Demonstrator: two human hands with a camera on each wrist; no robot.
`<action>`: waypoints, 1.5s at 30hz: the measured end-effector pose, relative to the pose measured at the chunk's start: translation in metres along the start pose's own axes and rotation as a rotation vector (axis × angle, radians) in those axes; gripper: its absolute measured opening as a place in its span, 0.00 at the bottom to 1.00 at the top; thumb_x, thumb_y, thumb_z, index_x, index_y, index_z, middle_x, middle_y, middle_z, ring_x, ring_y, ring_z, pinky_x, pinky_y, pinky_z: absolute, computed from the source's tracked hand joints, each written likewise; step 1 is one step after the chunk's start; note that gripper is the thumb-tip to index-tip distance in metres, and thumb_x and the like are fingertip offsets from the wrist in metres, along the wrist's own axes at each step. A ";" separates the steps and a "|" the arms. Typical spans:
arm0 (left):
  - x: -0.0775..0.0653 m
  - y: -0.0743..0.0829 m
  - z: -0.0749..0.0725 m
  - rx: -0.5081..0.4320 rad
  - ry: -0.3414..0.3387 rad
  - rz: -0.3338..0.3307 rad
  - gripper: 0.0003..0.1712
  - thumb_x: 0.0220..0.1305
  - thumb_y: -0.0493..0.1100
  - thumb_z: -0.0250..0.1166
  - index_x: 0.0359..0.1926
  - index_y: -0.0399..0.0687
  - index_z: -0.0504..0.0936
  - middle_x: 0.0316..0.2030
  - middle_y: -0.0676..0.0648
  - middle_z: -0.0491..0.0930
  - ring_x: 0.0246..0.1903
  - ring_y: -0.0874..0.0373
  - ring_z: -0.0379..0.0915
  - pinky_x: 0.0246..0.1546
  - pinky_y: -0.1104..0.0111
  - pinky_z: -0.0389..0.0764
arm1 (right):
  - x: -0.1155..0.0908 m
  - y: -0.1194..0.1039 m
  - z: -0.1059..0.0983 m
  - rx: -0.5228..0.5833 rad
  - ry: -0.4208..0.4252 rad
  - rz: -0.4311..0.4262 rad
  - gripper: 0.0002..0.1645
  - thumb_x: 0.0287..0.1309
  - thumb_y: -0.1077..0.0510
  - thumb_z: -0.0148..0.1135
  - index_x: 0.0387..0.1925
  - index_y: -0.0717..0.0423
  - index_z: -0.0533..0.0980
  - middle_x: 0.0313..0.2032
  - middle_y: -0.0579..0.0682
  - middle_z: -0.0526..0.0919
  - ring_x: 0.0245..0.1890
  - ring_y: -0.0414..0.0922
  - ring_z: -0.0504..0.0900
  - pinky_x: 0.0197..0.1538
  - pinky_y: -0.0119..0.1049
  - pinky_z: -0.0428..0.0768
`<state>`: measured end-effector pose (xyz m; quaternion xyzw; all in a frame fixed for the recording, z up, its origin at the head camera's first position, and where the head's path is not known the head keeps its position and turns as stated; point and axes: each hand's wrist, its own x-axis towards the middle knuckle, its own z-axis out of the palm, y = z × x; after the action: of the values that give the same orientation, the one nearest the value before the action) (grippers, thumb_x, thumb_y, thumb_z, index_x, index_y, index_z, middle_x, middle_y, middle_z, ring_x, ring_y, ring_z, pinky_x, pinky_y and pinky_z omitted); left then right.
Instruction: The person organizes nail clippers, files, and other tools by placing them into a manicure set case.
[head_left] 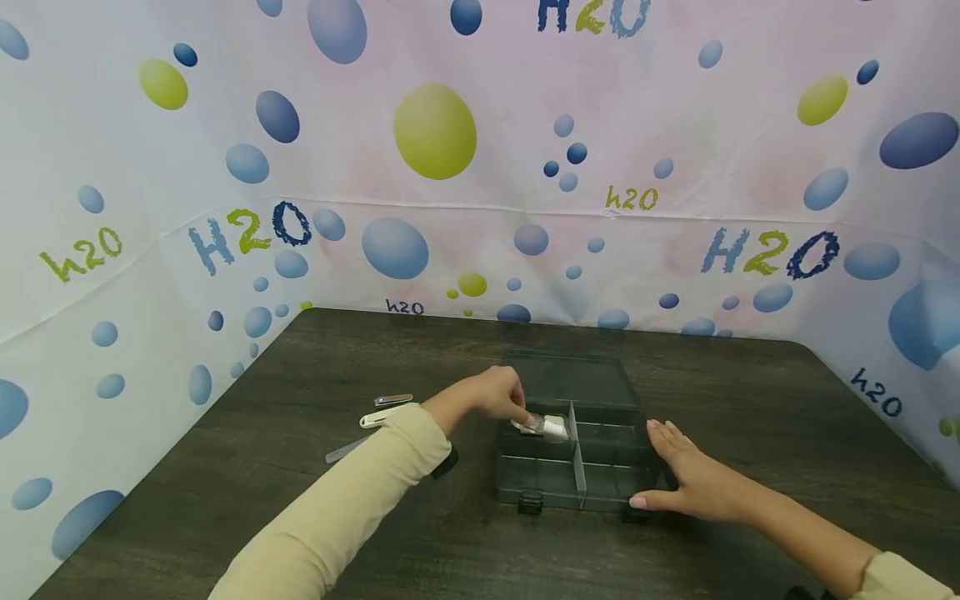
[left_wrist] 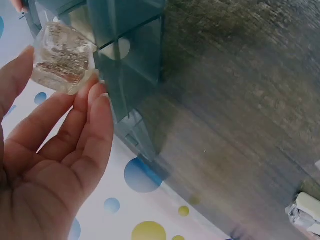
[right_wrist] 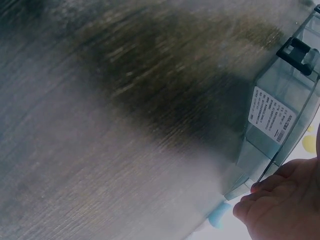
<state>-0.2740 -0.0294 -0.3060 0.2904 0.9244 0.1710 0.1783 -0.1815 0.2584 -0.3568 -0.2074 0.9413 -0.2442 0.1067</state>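
Observation:
A dark see-through plastic organizer box (head_left: pixel 540 475) stands on the table with its lid (head_left: pixel 562 379) raised at the back and dividers between its compartments. My left hand (head_left: pixel 495 396) pinches a small crinkled clear packet (left_wrist: pixel 62 57) between thumb and fingertips. In the head view the packet is over the back left compartment, with a white part (head_left: pixel 555 427) showing. My right hand (head_left: pixel 697 475) lies against the right side of the box, its fingers extended and the thumb near the front corner. A printed label (right_wrist: pixel 271 115) shows on the box in the right wrist view.
To the left of the box lie a metal nail clipper (head_left: pixel 393 400), a cream-white slim item (head_left: pixel 381 417) and a grey flat strip (head_left: pixel 345 451). The dark wood-grain table (head_left: pixel 435 542) meets a patterned curtain (head_left: pixel 345 167) at the back and sides.

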 end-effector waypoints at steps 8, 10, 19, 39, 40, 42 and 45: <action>-0.006 0.005 -0.010 0.055 -0.012 -0.036 0.15 0.57 0.44 0.67 0.19 0.40 0.83 0.13 0.52 0.72 0.15 0.64 0.59 0.18 0.75 0.62 | 0.001 -0.002 -0.001 -0.010 0.000 0.000 0.64 0.49 0.37 0.65 0.68 0.74 0.42 0.68 0.75 0.41 0.66 0.74 0.39 0.59 0.72 0.46; -0.005 0.005 -0.009 0.066 0.001 -0.052 0.17 0.57 0.44 0.67 0.14 0.43 0.79 0.11 0.53 0.70 0.14 0.64 0.57 0.17 0.75 0.61 | 0.001 -0.002 -0.001 -0.007 -0.002 0.004 0.64 0.49 0.38 0.65 0.68 0.74 0.42 0.68 0.75 0.41 0.66 0.74 0.39 0.59 0.72 0.46; 0.000 0.009 0.002 0.120 0.069 -0.055 0.30 0.51 0.41 0.71 0.05 0.49 0.61 0.06 0.56 0.56 0.11 0.65 0.48 0.13 0.75 0.54 | 0.001 -0.001 -0.001 -0.006 0.000 0.010 0.64 0.49 0.37 0.65 0.68 0.74 0.43 0.68 0.75 0.41 0.66 0.73 0.39 0.60 0.72 0.45; 0.006 0.014 0.017 0.134 0.064 -0.013 0.17 0.52 0.34 0.69 0.14 0.44 0.70 0.15 0.54 0.64 0.17 0.64 0.56 0.19 0.74 0.60 | -0.001 -0.001 0.001 0.000 0.002 0.010 0.64 0.49 0.38 0.64 0.68 0.74 0.42 0.68 0.74 0.41 0.66 0.73 0.39 0.59 0.72 0.45; 0.007 0.014 0.017 0.148 0.067 -0.014 0.17 0.51 0.33 0.69 0.14 0.45 0.71 0.15 0.55 0.64 0.17 0.64 0.57 0.19 0.75 0.61 | -0.001 -0.001 0.001 0.000 0.001 0.010 0.64 0.49 0.38 0.64 0.68 0.74 0.42 0.68 0.74 0.41 0.66 0.73 0.39 0.59 0.72 0.45; 0.009 0.013 0.018 0.182 0.075 -0.009 0.16 0.49 0.32 0.69 0.13 0.45 0.72 0.15 0.55 0.66 0.16 0.64 0.58 0.18 0.75 0.62 | -0.001 -0.001 0.001 0.000 0.001 0.010 0.64 0.49 0.38 0.65 0.68 0.74 0.42 0.68 0.74 0.41 0.66 0.73 0.39 0.59 0.72 0.45; 0.012 0.011 0.019 0.242 0.070 0.003 0.18 0.48 0.29 0.68 0.11 0.46 0.70 0.13 0.56 0.64 0.16 0.64 0.56 0.17 0.76 0.59 | 0.000 -0.001 0.001 0.004 -0.004 0.012 0.64 0.50 0.38 0.65 0.68 0.74 0.42 0.68 0.74 0.41 0.66 0.73 0.38 0.59 0.72 0.45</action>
<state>-0.2695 -0.0098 -0.3204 0.3051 0.9436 0.0686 0.1091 -0.1803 0.2571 -0.3573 -0.2020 0.9418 -0.2451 0.1103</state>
